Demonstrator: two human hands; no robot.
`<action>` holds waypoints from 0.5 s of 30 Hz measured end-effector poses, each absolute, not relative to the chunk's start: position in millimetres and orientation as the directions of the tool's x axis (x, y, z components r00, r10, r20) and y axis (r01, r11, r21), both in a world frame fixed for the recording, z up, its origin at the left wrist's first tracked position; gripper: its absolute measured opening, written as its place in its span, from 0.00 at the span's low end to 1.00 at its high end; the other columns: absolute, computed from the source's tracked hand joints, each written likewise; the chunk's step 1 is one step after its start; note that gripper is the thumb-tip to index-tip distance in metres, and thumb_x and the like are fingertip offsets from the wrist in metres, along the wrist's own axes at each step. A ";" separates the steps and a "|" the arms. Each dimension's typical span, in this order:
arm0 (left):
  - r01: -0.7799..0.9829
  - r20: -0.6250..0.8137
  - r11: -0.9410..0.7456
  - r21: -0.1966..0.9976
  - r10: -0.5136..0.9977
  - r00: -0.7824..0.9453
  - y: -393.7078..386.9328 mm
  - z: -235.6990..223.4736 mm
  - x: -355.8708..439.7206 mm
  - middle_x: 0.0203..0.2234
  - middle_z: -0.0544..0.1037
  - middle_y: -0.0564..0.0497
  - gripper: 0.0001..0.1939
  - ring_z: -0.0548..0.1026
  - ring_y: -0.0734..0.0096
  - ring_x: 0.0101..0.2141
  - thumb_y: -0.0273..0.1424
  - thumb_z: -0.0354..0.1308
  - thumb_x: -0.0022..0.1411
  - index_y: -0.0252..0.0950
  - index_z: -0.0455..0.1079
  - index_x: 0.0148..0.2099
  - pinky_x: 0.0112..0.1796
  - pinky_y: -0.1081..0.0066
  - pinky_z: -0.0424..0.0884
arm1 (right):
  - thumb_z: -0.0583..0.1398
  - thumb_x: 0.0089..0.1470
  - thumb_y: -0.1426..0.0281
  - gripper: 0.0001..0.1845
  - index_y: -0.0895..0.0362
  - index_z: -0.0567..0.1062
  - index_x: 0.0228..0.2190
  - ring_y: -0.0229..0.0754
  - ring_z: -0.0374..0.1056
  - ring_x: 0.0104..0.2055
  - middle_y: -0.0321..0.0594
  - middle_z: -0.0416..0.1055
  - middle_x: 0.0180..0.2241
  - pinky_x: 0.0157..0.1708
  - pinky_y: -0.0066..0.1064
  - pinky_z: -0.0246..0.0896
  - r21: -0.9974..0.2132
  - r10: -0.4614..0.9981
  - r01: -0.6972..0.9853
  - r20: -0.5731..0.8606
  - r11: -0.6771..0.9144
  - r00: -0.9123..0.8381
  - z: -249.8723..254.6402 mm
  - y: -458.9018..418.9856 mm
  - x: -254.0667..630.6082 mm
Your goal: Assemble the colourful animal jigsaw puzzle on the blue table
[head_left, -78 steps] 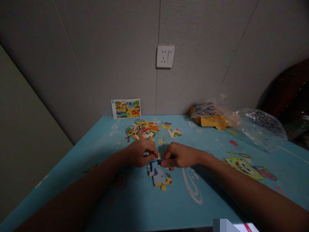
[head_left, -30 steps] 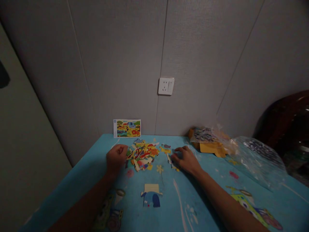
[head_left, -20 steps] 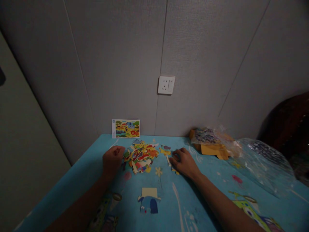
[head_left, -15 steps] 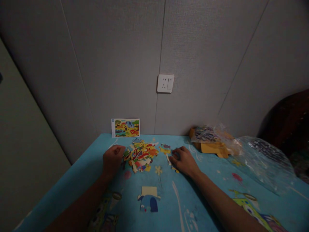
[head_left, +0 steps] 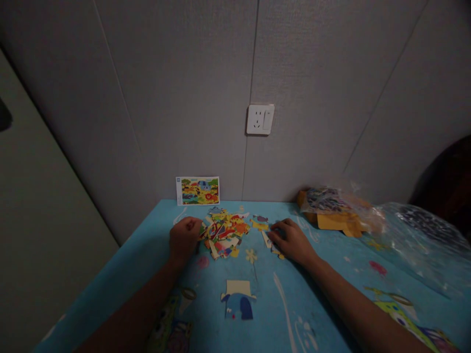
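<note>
My left hand (head_left: 184,239) is closed, fingers curled, at the left edge of a heap of colourful jigsaw puzzle pieces (head_left: 224,231); anything inside it is hidden. On the heap's other side, my right hand (head_left: 292,241) rests low with bent fingers, thumb and forefinger at a pale puzzle piece (head_left: 266,239). Part of that piece is covered by the fingers. Just beyond lies a yellow puzzle piece with a purple shape (head_left: 260,223). Nearer me, between my forearms, a blue elephant-face piece (head_left: 238,306) lies against a plain cream piece (head_left: 237,287).
A picture card (head_left: 198,190) of animals leans on the wall behind the heap. At the back right sit an orange-yellow package (head_left: 336,221) and a crumpled clear plastic bag (head_left: 415,250). The table has a blue printed cover (head_left: 265,289). A socket (head_left: 260,119) is on the wall.
The whole view has shifted, so things appear farther right and slightly higher. Both hands keep nearly the same pose and place beside the heap. No piece has visibly moved.
</note>
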State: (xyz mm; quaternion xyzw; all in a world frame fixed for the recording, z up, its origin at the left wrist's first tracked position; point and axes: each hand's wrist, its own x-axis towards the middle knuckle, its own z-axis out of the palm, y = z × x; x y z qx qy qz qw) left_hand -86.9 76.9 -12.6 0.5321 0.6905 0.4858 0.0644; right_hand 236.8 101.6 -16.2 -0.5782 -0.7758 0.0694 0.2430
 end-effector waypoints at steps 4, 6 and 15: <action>0.653 0.398 -0.017 0.757 0.805 -0.440 77.8 -11.3 -85.5 0.19 0.74 0.53 0.14 0.71 0.70 0.24 0.37 0.52 0.53 0.35 0.74 0.26 0.29 0.72 0.62 | 0.58 0.58 0.61 0.17 0.58 0.79 0.41 0.46 0.67 0.43 0.48 0.69 0.40 0.47 0.34 0.59 -0.384 0.937 0.869 0.279 0.311 -0.212 -15.0 102.0 237.2; 0.643 0.384 -0.009 0.766 0.808 -0.447 78.0 -11.0 -84.8 0.18 0.74 0.53 0.13 0.71 0.70 0.23 0.37 0.52 0.52 0.35 0.73 0.26 0.28 0.72 0.62 | 0.58 0.58 0.61 0.17 0.58 0.79 0.41 0.46 0.68 0.42 0.47 0.70 0.40 0.47 0.34 0.59 -0.383 0.937 0.870 0.280 0.310 -0.211 -14.9 101.9 237.6; 0.612 0.380 -0.007 0.791 0.789 -0.483 82.3 -14.0 -88.0 0.18 0.74 0.53 0.13 0.72 0.68 0.25 0.38 0.53 0.51 0.34 0.75 0.26 0.29 0.72 0.64 | 0.57 0.58 0.60 0.18 0.58 0.79 0.41 0.46 0.67 0.43 0.48 0.70 0.41 0.48 0.34 0.58 -0.378 0.941 0.877 0.271 0.298 -0.203 -13.4 102.8 236.9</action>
